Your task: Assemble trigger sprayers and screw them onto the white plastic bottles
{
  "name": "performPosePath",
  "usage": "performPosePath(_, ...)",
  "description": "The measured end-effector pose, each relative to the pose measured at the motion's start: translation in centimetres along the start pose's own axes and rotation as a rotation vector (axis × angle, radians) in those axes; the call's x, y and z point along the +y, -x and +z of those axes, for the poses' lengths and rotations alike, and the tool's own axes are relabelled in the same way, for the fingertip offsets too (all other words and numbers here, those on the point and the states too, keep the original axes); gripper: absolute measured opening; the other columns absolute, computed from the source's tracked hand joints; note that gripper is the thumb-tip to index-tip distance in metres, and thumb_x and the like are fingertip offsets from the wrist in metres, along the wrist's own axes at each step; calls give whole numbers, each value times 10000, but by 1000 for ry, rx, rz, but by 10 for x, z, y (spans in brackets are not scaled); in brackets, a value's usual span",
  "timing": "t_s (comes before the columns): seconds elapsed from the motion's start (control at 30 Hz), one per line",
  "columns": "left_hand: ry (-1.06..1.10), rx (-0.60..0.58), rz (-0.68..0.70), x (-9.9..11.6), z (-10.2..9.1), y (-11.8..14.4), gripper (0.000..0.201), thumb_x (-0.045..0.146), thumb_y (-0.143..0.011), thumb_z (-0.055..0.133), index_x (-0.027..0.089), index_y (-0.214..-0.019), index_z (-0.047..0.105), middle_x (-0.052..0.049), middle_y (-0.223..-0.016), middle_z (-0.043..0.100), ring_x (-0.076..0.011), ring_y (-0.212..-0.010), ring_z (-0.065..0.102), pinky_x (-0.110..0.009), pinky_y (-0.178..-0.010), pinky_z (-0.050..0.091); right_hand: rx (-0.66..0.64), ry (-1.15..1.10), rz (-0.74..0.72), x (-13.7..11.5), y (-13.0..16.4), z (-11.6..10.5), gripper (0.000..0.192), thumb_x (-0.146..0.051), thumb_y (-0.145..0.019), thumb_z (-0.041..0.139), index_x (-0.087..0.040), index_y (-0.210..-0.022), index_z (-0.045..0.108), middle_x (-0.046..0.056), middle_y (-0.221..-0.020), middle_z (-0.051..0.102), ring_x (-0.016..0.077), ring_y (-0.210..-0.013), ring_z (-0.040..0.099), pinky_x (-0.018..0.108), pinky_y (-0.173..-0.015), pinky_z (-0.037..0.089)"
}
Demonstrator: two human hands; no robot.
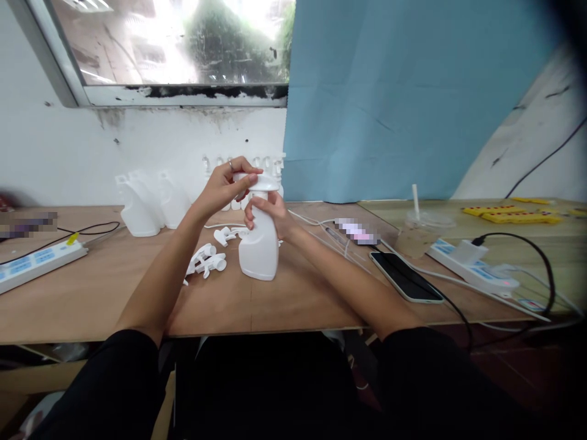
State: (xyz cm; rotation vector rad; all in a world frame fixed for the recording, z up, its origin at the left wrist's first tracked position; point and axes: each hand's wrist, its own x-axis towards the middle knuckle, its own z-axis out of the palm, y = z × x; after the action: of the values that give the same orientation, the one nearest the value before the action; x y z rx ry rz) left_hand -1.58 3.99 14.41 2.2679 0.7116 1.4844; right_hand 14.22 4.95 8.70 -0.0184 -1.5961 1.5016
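Wooden table point(293, 299) below a window: white plastic bottle point(259, 247), judged light, stiff and smooth, stands upright, right hand point(268, 214) clasping its neck, left hand point(224, 186) pinching the spray cap point(259, 181) above it.

Matt white plastic bottle point(259, 247), smooth bare wood table point(92, 293), glossy glass phone point(406, 276)
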Motion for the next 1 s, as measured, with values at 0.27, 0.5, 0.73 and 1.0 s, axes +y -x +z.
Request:
performPosePath(0.27,-16,-12,4,3,1,1,261,457,-843,654,203,-896,628,-3,-710,590,-69,-468,482,-220,-433,410,17,49,-11,0,-1,2,288,-421,-814,653,-195,-913,505,-48,-577,547,124,-482,548,244,-458,450)
performPosePath(0.5,-5,-20,15,4,0,1,286,466,-835,668,188,-884,625,-14,-731,614,-71,-488,501,-209,-441,415,-19,56,13,0,-2,0,282,-408,-813,656,-179,-901,518,-45,-569,541,122,-483,542,254,-485,455)
performPosePath(0.73,27,-27,23,0,-1,1,287,462,-836,671,182,-888,635,-28,-801,642,-63,-488,511,-217,-454,422,-54,34,6,0,-2,-1,289,-409,-815,652,-178,-907,505,-44,-584,530,128,-490,547,266,-491,455)
performPosePath(1.0,49,-43,7,0,-1,1,317,491,-829,670,184,-899,636,-28,-798,645,-66,-488,517,-221,-449,409,-52,24,-1,0,0,-1,299,-434,-815,645,-191,-900,493,-36,-604,535,133,-504,552,273,-503,469)
